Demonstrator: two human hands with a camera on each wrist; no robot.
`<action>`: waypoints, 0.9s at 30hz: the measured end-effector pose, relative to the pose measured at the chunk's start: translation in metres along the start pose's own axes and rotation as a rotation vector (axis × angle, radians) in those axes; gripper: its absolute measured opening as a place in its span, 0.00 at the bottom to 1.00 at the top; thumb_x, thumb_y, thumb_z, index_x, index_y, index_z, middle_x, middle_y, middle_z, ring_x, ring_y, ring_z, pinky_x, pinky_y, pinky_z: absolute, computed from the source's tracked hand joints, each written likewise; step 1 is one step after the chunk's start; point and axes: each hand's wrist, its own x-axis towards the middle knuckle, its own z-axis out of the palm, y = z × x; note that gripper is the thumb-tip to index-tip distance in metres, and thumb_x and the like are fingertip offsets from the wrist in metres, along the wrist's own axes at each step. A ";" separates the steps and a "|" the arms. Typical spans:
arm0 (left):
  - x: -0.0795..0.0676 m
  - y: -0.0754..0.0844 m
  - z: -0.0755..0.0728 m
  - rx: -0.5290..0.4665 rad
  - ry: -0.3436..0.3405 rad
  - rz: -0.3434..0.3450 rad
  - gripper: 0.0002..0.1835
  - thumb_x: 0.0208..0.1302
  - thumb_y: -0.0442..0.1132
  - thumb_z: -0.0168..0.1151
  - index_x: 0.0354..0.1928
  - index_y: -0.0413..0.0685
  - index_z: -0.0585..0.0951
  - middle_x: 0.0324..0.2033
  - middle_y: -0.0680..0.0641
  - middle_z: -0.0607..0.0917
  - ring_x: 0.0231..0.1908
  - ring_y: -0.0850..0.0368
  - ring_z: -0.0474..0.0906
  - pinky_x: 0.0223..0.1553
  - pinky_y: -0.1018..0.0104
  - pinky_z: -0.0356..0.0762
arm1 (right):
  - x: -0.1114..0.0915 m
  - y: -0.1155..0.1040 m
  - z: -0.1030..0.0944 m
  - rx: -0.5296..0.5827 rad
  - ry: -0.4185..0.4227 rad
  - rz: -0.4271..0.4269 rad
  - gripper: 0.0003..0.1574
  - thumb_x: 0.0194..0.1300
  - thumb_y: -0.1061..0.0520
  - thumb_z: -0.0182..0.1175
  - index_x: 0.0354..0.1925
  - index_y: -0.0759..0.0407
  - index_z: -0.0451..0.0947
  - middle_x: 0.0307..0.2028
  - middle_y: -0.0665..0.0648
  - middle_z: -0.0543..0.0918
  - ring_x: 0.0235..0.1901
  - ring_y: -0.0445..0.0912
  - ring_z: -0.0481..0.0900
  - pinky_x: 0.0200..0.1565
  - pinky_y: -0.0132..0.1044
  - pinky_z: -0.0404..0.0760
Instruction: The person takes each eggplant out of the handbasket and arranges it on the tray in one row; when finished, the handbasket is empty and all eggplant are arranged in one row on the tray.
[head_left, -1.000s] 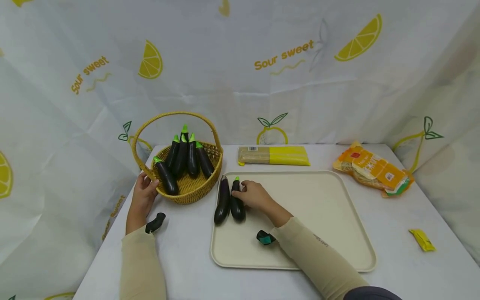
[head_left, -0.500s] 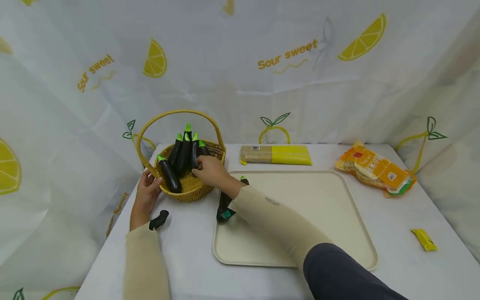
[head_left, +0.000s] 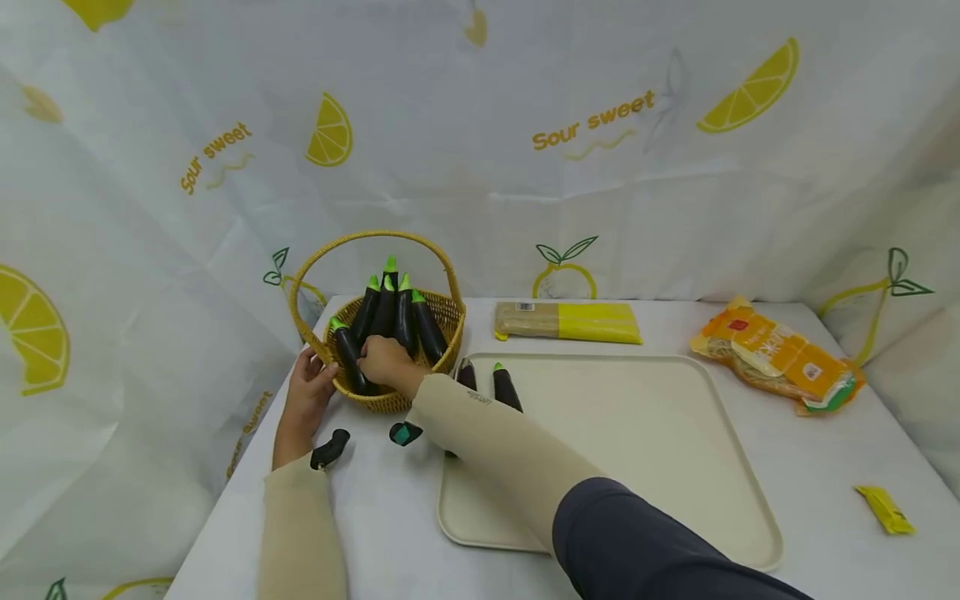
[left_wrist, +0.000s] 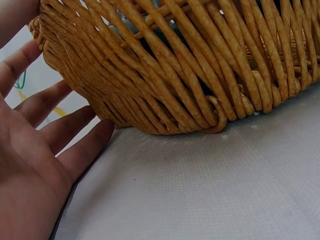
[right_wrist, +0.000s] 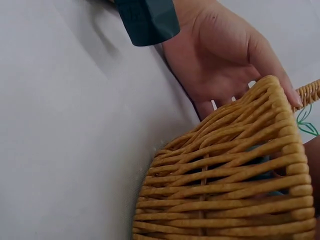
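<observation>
A wicker basket [head_left: 380, 403] with a tall arched handle holds several dark eggplants with green stems. My left hand [head_left: 306, 400] holds its left side. In the right wrist view, the thumb of the left hand [right_wrist: 220, 45] lies over the rim; in the left wrist view, the left hand [left_wrist: 30, 170] has spread fingers touching the wicker [left_wrist: 165, 70]. My right hand [head_left: 390, 365] reaches into the basket with bent fingers against the leftmost eggplant [head_left: 342, 343]. Its thumb and fingertips are hidden, so the grip is unclear. Two more eggplants lie on the tray, one slim [head_left: 467, 375], one green-tipped [head_left: 506, 387].
The cream tray [head_left: 637, 467] lies to the right of the basket, partly under my right sleeve. Behind it is a yellow-and-tan packet [head_left: 566, 322]. An orange noodle bag [head_left: 780, 354] and a small yellow sachet [head_left: 885, 509] are at the right. A printed curtain [head_left: 480, 183] encloses the table.
My right hand has left the green-tipped eggplant on the tray and moved left into the basket, passing the right-hand eggplants to the leftmost one. The left hand has stayed on the basket.
</observation>
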 end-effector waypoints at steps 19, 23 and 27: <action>0.004 0.000 0.002 -0.002 -0.003 0.002 0.24 0.71 0.27 0.51 0.64 0.54 0.62 0.60 0.50 0.68 0.54 0.58 0.71 0.47 0.68 0.75 | -0.024 0.028 -0.049 0.394 0.046 -0.072 0.32 0.61 0.43 0.67 0.58 0.53 0.71 0.41 0.51 0.80 0.38 0.43 0.79 0.39 0.40 0.78; 0.002 -0.001 0.001 -0.011 -0.025 0.013 0.25 0.71 0.27 0.52 0.64 0.53 0.62 0.60 0.48 0.67 0.54 0.57 0.70 0.47 0.68 0.75 | -0.047 0.053 -0.072 0.526 0.005 -0.099 0.34 0.64 0.46 0.66 0.62 0.55 0.68 0.42 0.52 0.79 0.36 0.45 0.80 0.40 0.44 0.81; 0.000 -0.001 -0.001 -0.010 -0.030 0.012 0.26 0.71 0.27 0.52 0.66 0.53 0.60 0.63 0.46 0.64 0.56 0.58 0.68 0.48 0.69 0.74 | -0.071 0.080 -0.086 0.585 -0.012 -0.095 0.34 0.65 0.47 0.65 0.64 0.54 0.67 0.46 0.55 0.77 0.38 0.47 0.80 0.41 0.48 0.81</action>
